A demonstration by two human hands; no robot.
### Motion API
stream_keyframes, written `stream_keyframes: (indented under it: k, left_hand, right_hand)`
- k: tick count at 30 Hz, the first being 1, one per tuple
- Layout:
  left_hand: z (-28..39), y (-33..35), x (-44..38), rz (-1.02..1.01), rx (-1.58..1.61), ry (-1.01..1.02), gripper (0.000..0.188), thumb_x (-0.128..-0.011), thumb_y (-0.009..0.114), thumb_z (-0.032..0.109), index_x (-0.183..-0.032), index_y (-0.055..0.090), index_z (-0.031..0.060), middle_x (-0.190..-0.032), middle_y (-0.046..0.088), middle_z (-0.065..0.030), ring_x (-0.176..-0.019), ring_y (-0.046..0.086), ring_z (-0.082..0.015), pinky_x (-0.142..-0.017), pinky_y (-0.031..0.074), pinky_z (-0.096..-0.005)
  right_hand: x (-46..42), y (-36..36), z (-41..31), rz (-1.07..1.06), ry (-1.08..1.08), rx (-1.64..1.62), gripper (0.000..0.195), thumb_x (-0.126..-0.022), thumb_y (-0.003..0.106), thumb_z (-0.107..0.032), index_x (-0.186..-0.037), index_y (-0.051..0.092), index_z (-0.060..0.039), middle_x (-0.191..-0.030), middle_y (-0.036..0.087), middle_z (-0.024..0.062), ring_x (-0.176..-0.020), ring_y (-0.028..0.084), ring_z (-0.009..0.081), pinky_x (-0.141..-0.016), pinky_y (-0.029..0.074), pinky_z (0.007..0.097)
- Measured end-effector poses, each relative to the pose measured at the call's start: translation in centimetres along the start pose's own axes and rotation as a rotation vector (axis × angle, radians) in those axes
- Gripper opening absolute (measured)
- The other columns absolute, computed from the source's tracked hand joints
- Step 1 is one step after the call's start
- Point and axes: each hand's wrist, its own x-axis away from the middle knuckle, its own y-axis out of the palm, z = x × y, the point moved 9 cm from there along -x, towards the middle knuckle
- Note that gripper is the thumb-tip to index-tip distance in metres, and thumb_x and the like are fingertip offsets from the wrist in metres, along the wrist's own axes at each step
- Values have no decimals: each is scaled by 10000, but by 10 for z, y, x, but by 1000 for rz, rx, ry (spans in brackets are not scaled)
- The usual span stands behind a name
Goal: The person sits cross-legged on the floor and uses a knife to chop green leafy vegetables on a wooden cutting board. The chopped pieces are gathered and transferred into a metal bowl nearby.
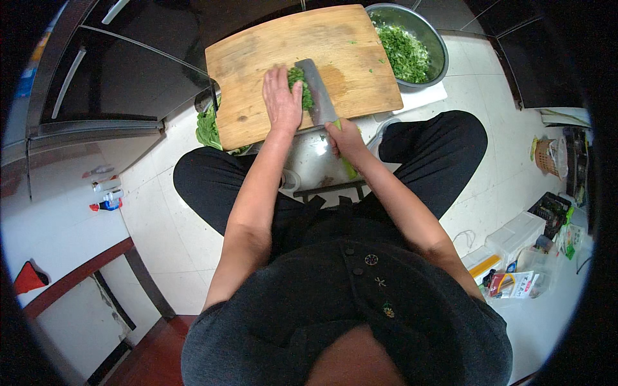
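On a wooden cutting board [251, 58] lies a small pile of chopped green leaves [306, 96]. My right hand [347, 140] grips the green handle of a cleaver [318, 91], whose wide metal blade lies over the board against the pile's right side. My left hand [282, 103] rests at the pile's left side, its fingers extended and slightly blurred. A metal bowl [442, 53] of chopped greens [403, 55] stands beside the board's right end. Whole leafy greens [207, 128] show below the board's left edge.
Dark cabinets [130, 67] stand beyond the board. A metal surface [314, 157] shows between the board and my body. Bottles [113, 195] are at the left; a woven basket [550, 157], a clear plastic box [515, 234] and packages [512, 284] are at the right.
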Motion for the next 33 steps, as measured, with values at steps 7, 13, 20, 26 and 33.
stream_keyframes:
  k: [7,13,20,26,33]
  left_hand:
    - [-21,-4,3,31,55,-131,470,-909,506,202,-1292,422,-58,-1368,371,-262,-1290,321,-404,-1095,240,-441]
    - [-15,-11,6,182,303,-161,377,-937,419,91,-1270,451,-83,-1330,439,-240,-1264,392,-354,-1071,297,-388]
    - [110,23,-83,210,559,28,322,-942,428,98,-1204,530,-57,-1279,497,-209,-1208,466,-312,-1034,346,-361]
    - [209,102,-153,120,682,119,212,-913,490,115,-997,626,-24,-1038,590,-168,-977,555,-295,-873,436,-359]
    - [165,182,-164,-47,604,-110,432,-975,396,341,-967,672,9,-1014,636,-138,-945,570,-237,-850,421,-333]
  right_hand:
    - [2,52,-2,-112,57,68,289,-899,556,-262,-779,453,-20,-504,458,25,-370,453,126,-339,386,286]
    - [12,44,-26,-26,-186,341,281,-899,555,-248,-811,463,2,-541,485,74,-424,480,170,-399,404,324]
    - [46,-50,-110,372,-333,614,259,-878,551,-237,-867,490,15,-779,594,260,-752,588,433,-670,453,512]
    - [85,-160,-138,644,-319,332,247,-909,533,-213,-815,481,9,-605,557,180,-538,591,310,-502,465,397]
    - [99,-222,-137,695,-286,-95,179,-927,524,-171,-823,511,-26,-524,474,8,-409,448,88,-390,370,252]
